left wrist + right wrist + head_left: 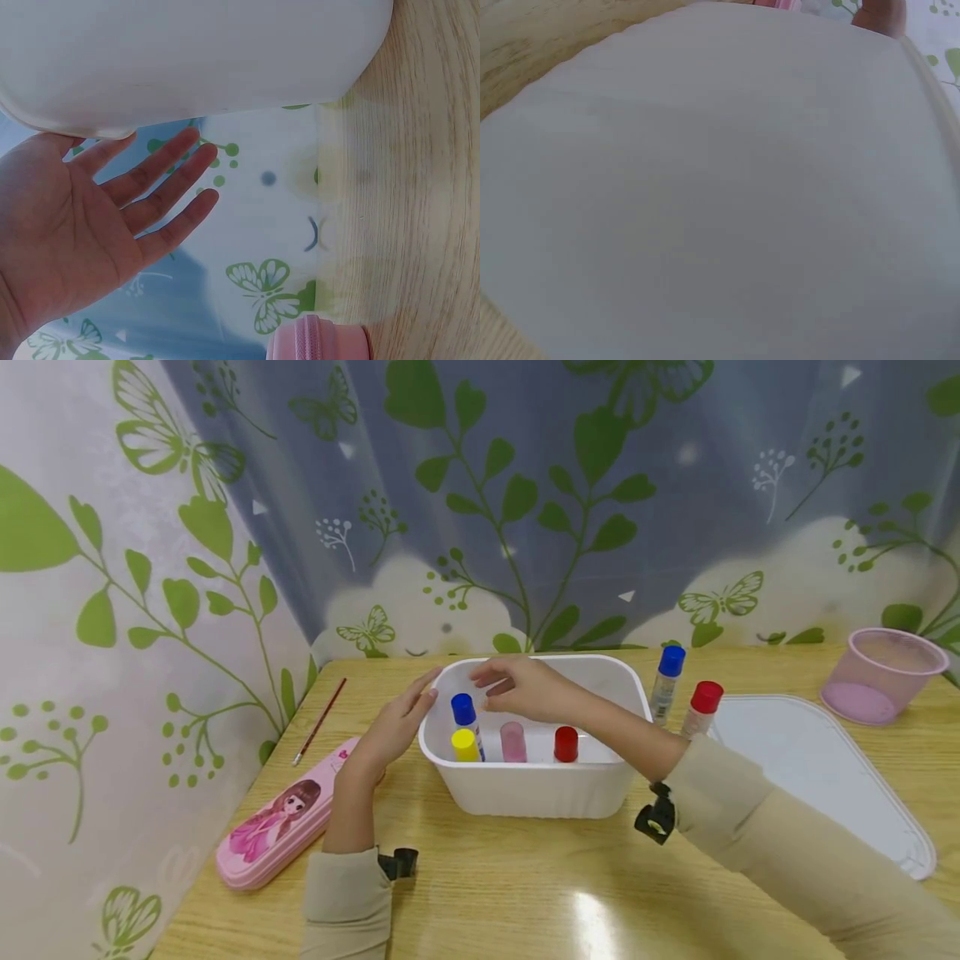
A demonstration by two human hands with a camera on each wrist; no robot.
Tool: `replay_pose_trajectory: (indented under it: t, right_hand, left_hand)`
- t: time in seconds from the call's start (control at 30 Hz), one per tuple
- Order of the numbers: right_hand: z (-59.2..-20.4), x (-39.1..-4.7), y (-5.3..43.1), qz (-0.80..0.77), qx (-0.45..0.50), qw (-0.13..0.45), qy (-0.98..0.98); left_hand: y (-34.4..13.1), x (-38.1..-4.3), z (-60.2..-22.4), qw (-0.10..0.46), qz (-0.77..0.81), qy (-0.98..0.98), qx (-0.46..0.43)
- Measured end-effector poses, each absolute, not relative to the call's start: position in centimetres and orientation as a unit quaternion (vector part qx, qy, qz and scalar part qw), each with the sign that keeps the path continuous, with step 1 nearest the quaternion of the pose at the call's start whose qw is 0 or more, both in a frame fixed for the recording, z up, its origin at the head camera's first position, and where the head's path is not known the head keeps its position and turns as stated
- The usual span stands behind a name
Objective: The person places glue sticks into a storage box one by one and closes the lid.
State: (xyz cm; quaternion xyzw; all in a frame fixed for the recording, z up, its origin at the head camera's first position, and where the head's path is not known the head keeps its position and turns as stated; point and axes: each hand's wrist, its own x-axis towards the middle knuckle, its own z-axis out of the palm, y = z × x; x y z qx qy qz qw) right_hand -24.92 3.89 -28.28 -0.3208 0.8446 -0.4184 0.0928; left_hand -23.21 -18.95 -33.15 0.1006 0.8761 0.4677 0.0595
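A white plastic tub [536,789] stands on the table in the head view. My left hand [397,722] rests at its left rim; in the left wrist view the fingers [169,187] extend straight, spread below the tub wall [195,60]. My right hand [536,687] reaches inside over the right side, fingers loosely bent, holding nothing that I can see. Inside stand a blue-capped bottle [463,710], a yellow-capped one [465,746], a pink-topped one [513,742] and a red-capped one [566,744]. The tub's outer wall [720,195] fills the right wrist view, hiding that hand.
Right of the tub stand a clear blue-capped bottle [667,685] and a red-capped bottle [702,708]. Behind my right sleeve lies a white lid [795,760]; a pink mesh basket [881,681] is farther right. A pink pencil case [285,827] and a pencil [320,722] lie left.
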Motion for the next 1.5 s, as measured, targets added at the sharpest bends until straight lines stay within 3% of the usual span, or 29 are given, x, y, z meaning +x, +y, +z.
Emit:
replay_pose_trajectory:
  t: [0.43, 0.63, 0.87, 1.1, 1.5]
  right_hand:
    - [-24.8, -22.0, 13.4, -0.463, -0.292, 0.028, 0.837]
    - [-24.6, -20.5, 18.4, -0.465, -0.242, -0.021, 0.851]
    - [-26.4, -19.7, 22.8, -0.437, -0.171, -0.087, 0.879]
    - [-28.9, -19.7, 25.4, -0.387, -0.16, -0.12, 0.9]
    - [-32.4, -20.2, 25.7, -0.396, -0.154, -0.099, 0.9]
  left_hand:
    - [-19.0, -23.5, -33.0, -0.01, 0.434, 0.892, 0.126]
    - [-18.8, -23.0, -32.4, -0.003, 0.403, 0.9, 0.164]
    - [-19.2, -22.3, -32.1, 0.042, 0.369, 0.909, 0.191]
    - [-19.3, -22.2, -32.1, 0.038, 0.333, 0.917, 0.217]
    - [-19.5, -22.0, -32.4, 0.062, 0.351, 0.914, 0.195]
